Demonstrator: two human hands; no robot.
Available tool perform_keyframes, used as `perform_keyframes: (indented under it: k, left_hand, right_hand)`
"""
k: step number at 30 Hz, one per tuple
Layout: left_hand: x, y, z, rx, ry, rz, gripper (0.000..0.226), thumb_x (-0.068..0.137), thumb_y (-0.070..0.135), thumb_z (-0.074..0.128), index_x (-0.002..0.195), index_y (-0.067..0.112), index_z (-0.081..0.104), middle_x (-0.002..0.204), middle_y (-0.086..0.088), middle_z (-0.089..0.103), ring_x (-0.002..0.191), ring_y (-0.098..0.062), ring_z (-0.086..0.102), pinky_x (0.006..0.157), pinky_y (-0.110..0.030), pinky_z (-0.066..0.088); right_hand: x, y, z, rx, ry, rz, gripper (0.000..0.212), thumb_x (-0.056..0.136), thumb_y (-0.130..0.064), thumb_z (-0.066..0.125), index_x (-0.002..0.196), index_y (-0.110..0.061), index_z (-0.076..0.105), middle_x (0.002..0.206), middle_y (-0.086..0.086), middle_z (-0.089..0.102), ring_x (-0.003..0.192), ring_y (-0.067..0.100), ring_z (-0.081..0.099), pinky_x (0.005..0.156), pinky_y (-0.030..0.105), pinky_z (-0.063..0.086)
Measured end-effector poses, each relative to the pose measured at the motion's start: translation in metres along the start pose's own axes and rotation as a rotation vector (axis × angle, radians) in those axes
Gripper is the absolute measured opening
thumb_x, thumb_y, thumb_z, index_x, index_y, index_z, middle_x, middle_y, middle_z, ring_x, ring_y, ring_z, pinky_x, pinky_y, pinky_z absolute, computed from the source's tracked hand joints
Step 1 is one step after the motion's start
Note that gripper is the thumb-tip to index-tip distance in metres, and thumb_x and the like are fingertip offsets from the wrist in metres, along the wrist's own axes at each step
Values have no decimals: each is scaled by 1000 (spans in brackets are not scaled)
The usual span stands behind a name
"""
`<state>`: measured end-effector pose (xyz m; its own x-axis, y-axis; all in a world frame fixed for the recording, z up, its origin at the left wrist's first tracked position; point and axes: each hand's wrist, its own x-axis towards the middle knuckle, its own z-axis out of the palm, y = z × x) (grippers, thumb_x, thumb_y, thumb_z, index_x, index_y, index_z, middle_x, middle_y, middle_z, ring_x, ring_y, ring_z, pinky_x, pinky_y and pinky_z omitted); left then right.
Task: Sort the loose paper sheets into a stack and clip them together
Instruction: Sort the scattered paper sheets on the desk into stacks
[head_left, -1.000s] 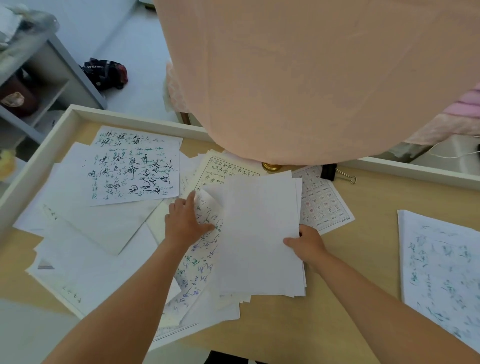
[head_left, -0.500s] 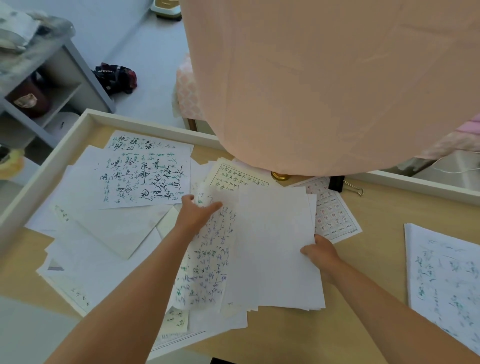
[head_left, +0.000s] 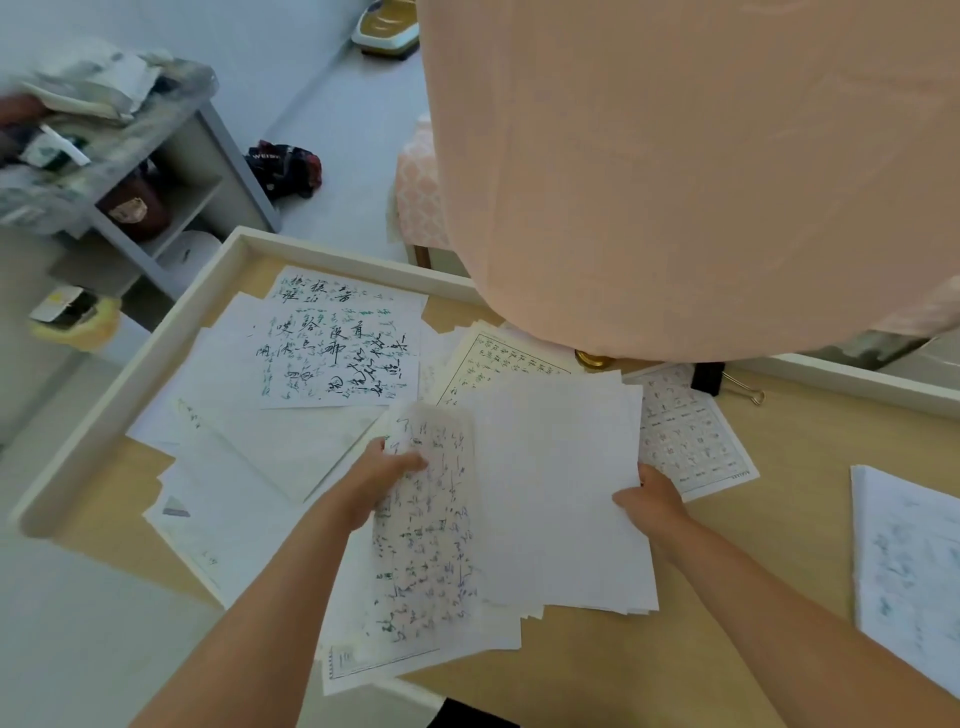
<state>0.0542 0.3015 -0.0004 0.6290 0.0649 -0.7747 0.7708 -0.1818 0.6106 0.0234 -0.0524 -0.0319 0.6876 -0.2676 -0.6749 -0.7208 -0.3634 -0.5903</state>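
— What's changed?
— A second ago my left hand (head_left: 387, 478) lay flat on the written sheet (head_left: 426, 530). Now it pinches that sheet's left edge, and more of the writing shows.
— And the stack?
— The stack (head_left: 561, 493) lies mid-desk (head_left: 779, 519), at 3 o'clock from that sheet. Its long axis runs 12 to 6. My right hand (head_left: 652, 501) grips its right edge. The binder clip (head_left: 707, 378) sits at 1 o'clock.

Grey shelf unit (head_left: 171, 171); pale floor (head_left: 332, 119); peach cloth (head_left: 675, 171).

White sheets (head_left: 291, 457), some inked, lie scattered and overlapping; a rough stack (head_left: 561, 493) forms; black clip (head_left: 707, 378) lies beyond.
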Motion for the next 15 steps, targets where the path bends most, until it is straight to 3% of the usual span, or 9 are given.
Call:
perform_keyframes:
  k: [4, 10, 12, 15]
  left_hand:
    - [-32, 6, -4, -141, -158, 99, 45, 83, 8, 72, 125, 4, 55, 112, -23, 70, 99, -40, 70, 87, -60, 55]
    - [-60, 26, 18, -545, -476, 102, 42, 91, 23, 58, 127, 2, 62, 127, -23, 64, 114, -38, 63, 97, -52, 52]
    - [-57, 26, 38, -442, -401, 72, 48, 89, 24, 68, 131, 4, 59, 125, -20, 66, 114, -37, 64, 99, -55, 50]
    - [-43, 21, 64, -158, -29, 57, 74, 65, 39, 89, 127, 10, 60, 109, -11, 74, 95, -31, 73, 87, -52, 57]
  right_hand:
    - [0, 2, 7, -89, -9, -31, 37, 84, 5, 48, 114, -12, 61, 98, 4, 65, 83, 19, 62, 59, 24, 45]
    - [-8, -4, 21, -144, -56, -98, 26, 86, 2, 55, 105, -13, 62, 97, 3, 66, 81, 17, 61, 60, 22, 46]
    - [-6, -3, 21, -124, -80, -108, 24, 86, -3, 60, 107, -14, 65, 101, 2, 69, 84, 14, 63, 61, 20, 47]
    - [-5, -3, 16, -62, -116, -64, 27, 90, -9, 59, 116, -12, 65, 104, 4, 69, 88, 18, 65, 69, 27, 53]
